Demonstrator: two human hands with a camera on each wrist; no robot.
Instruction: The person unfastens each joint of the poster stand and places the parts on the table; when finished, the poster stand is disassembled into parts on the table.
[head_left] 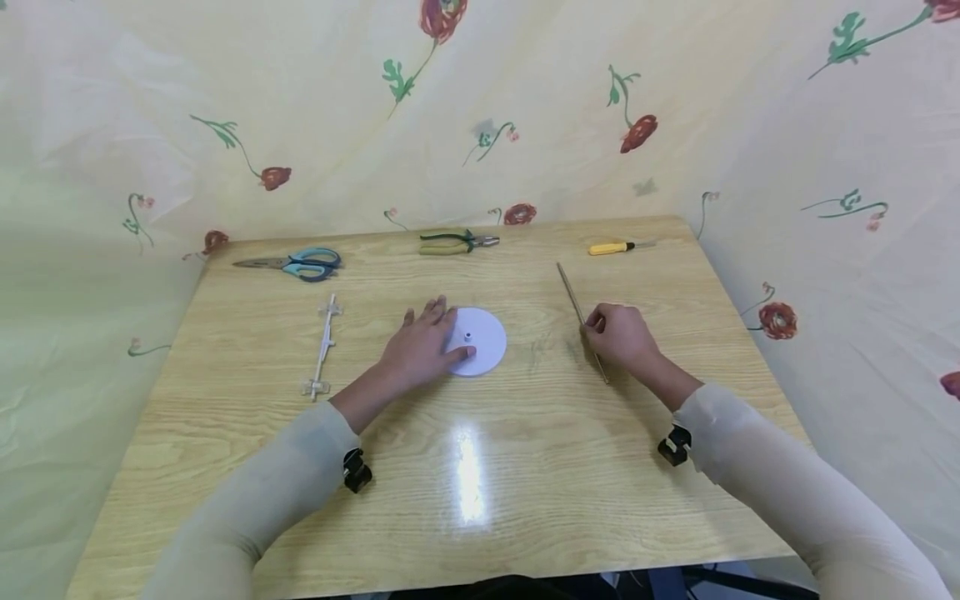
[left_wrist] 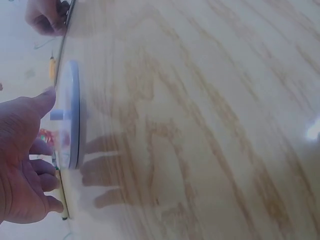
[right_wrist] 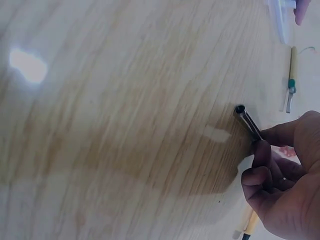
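A round white disc [head_left: 487,342] with a small raised hub at its centre lies flat on the table. My left hand [head_left: 422,348] is over the disc's left side, fingers spread and thumb reaching across toward the hub. In the left wrist view the disc [left_wrist: 75,115] shows edge-on beside the relaxed fingers. On the right, a thin, dark metal tube [head_left: 569,292] slants across the wood. My right hand [head_left: 621,335] pinches it near the middle between thumb and fingers. Its hollow near end [right_wrist: 240,109] shows in the right wrist view.
Blue-handled scissors [head_left: 303,263], green-handled pliers [head_left: 457,242] and a yellow screwdriver [head_left: 615,248] lie along the table's back edge. A white rod with clear end fittings [head_left: 324,350] lies left of the disc. A flowered cloth [head_left: 337,108] hangs behind the table [head_left: 555,483].
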